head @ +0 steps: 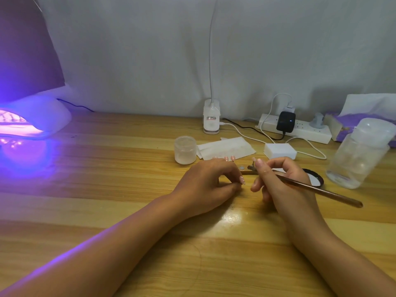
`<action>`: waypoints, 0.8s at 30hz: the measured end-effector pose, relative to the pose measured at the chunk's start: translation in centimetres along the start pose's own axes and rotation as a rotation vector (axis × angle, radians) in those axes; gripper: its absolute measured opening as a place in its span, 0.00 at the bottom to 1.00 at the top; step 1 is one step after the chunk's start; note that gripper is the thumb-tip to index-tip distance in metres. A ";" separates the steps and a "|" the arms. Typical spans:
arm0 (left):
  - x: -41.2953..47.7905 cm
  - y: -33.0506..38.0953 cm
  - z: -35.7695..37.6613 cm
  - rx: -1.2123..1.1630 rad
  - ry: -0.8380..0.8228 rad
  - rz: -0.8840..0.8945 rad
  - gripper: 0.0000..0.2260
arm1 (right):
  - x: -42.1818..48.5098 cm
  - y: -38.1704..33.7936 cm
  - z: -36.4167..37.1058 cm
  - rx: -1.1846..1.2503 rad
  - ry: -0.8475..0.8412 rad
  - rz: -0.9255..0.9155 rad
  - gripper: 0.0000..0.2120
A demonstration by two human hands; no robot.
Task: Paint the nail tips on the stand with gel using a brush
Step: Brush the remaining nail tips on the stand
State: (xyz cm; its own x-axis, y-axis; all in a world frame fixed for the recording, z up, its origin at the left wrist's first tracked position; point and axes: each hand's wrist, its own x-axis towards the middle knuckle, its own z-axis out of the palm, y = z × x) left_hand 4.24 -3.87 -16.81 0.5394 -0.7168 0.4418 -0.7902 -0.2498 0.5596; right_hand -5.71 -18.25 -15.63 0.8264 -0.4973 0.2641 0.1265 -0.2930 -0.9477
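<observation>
My right hand [278, 181] grips a brown-handled brush [317, 188], its handle running back to the right and its tip hidden behind my fingers. A thin wooden stand [246, 172] lies on the table between my hands, with small round holders [242, 167] and a nail tip [254, 159] by my right thumb. My left hand [207, 185] rests curled on the stand's left end, fingers pinched at it. Several pink nail tips [227, 158] show just beyond my left knuckles. A black-rimmed open gel pot [315, 179] sits behind my right hand.
A lit UV nail lamp [32, 118] glows purple at far left. A small frosted jar [185, 150], folded wipes [227, 146], a white block [279, 151], a clip lamp base [211, 116], a power strip [300, 128] with cables, a clear bottle [357, 155] and a tissue pack [368, 116] line the back.
</observation>
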 end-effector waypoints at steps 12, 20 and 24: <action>0.1 -0.1 -0.1 -0.015 -0.033 -0.024 0.04 | 0.1 0.3 -0.1 -0.009 -0.022 0.036 0.08; 0.1 -0.1 -0.1 -0.018 -0.036 -0.020 0.04 | 0.1 0.3 0.0 -0.135 -0.075 0.034 0.07; 0.1 0.0 -0.2 -0.021 -0.042 -0.024 0.04 | 0.2 0.3 -0.1 -0.154 -0.059 0.035 0.07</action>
State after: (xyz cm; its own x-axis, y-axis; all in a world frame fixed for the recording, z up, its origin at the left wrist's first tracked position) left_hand 4.38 -3.81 -16.64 0.5453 -0.7378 0.3980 -0.7704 -0.2539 0.5849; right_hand -5.54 -18.50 -15.84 0.8604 -0.4617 0.2157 0.0149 -0.4002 -0.9163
